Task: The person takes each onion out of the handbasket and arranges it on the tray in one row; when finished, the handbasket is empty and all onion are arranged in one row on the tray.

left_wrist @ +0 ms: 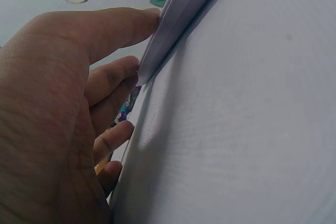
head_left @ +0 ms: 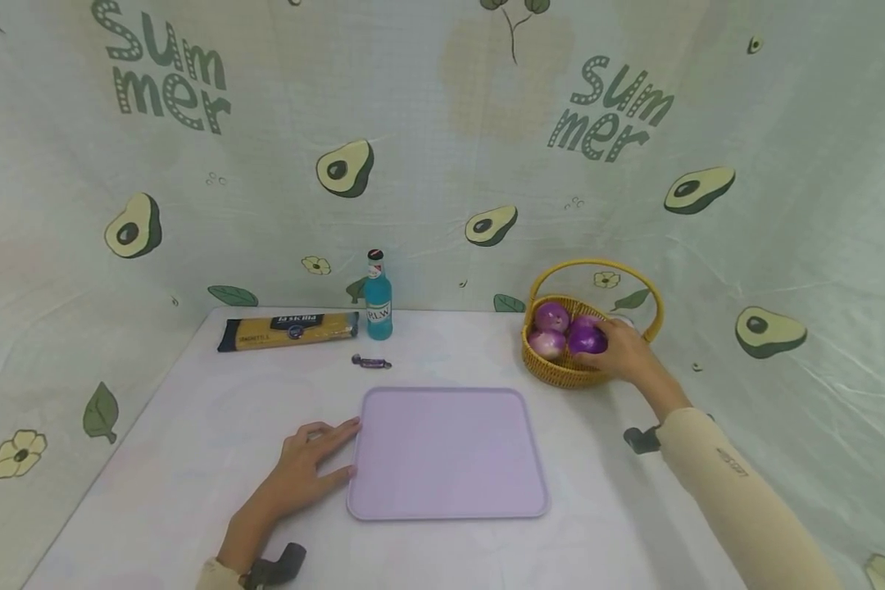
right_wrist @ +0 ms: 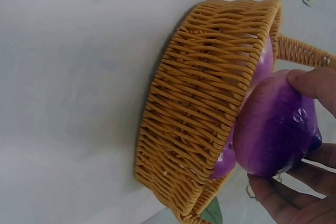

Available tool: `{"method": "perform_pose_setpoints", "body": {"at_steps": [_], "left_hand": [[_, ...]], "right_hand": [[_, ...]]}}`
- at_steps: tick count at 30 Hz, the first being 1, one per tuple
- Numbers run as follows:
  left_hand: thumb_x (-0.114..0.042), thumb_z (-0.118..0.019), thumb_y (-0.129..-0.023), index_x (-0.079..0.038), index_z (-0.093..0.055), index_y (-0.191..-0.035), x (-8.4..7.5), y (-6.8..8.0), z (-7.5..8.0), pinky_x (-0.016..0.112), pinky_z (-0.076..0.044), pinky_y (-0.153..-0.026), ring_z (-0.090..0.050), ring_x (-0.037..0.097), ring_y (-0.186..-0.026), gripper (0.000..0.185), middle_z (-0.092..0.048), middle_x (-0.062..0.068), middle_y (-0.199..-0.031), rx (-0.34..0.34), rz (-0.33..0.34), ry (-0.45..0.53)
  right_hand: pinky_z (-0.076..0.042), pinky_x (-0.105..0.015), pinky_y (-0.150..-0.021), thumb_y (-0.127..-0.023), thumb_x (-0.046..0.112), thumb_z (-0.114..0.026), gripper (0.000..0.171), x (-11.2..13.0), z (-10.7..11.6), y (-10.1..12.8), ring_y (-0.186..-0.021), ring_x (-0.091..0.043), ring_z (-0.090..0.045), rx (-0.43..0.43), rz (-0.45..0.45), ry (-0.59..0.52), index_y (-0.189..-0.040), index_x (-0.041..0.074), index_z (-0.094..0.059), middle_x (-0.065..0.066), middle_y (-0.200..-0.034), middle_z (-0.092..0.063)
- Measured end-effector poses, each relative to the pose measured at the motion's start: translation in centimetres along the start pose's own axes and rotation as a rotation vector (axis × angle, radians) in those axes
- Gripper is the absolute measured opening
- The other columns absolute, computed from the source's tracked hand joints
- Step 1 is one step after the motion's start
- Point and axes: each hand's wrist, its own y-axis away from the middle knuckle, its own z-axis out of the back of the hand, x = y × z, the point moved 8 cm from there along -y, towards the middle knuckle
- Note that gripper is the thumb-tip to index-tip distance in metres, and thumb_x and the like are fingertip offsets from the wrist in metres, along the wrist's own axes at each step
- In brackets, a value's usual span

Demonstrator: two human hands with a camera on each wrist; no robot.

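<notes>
A lilac tray [head_left: 447, 453] lies flat in the middle of the white table. My left hand [head_left: 311, 464] rests open on the cloth with its fingertips [left_wrist: 142, 69] against the tray's left rim [left_wrist: 178, 11]. My right hand [head_left: 623, 348] reaches into a yellow wicker basket [head_left: 560, 369] at the back right and grips a purple onion [head_left: 587, 338], seen close in the right wrist view as the onion [right_wrist: 273, 129] at the basket wall [right_wrist: 205, 103]. Two more purple onions [head_left: 551, 316] lie in the basket.
A blue bottle [head_left: 378, 300] stands at the back centre, a yellow pasta packet [head_left: 289, 331] lies left of it, and a small wrapped candy [head_left: 371, 361] lies in front. Avocado-print cloth walls close in the table on three sides.
</notes>
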Motion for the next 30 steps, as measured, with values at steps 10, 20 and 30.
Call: {"method": "perform_pose_setpoints", "body": {"at_steps": [10, 20, 30], "left_hand": [[-0.064, -0.062, -0.089, -0.043, -0.042, -0.151, -0.2, 0.1, -0.1, 0.057, -0.024, -0.104, -0.034, 0.028, -0.136, 0.069, -0.049, -0.014, -0.148, 0.007, 0.014, -0.004], [-0.065, -0.061, -0.090, -0.045, -0.039, -0.152, 0.0, -0.1, 0.0, 0.056, -0.024, -0.104, -0.033, 0.028, -0.137, 0.069, -0.049, -0.014, -0.149, 0.019, 0.021, -0.014], [-0.064, -0.061, -0.090, -0.045, -0.041, -0.151, 0.1, 0.0, -0.2, 0.056, -0.027, -0.103, -0.033, 0.027, -0.136, 0.068, -0.050, -0.017, -0.146, 0.017, 0.020, -0.014]], "right_hand": [[-0.034, -0.066, -0.103, -0.088, 0.040, -0.077, 0.084, 1.1, 0.2, 0.6, -0.129, -0.056, -0.039, 0.007, 0.001, -0.001, -0.152, 0.001, -0.038, -0.036, -0.146, -0.035], [-0.036, -0.066, -0.101, -0.088, 0.040, -0.077, 0.085, 1.4, 0.2, 0.7, -0.131, -0.055, -0.039, 0.009, -0.011, -0.023, -0.152, 0.002, -0.037, -0.034, -0.149, -0.033], [-0.033, -0.064, -0.105, -0.087, 0.036, -0.079, 0.081, 3.1, 0.6, 1.6, -0.131, -0.053, -0.039, -0.037, 0.090, -0.033, -0.148, -0.002, -0.041, -0.033, -0.149, -0.036]]}}
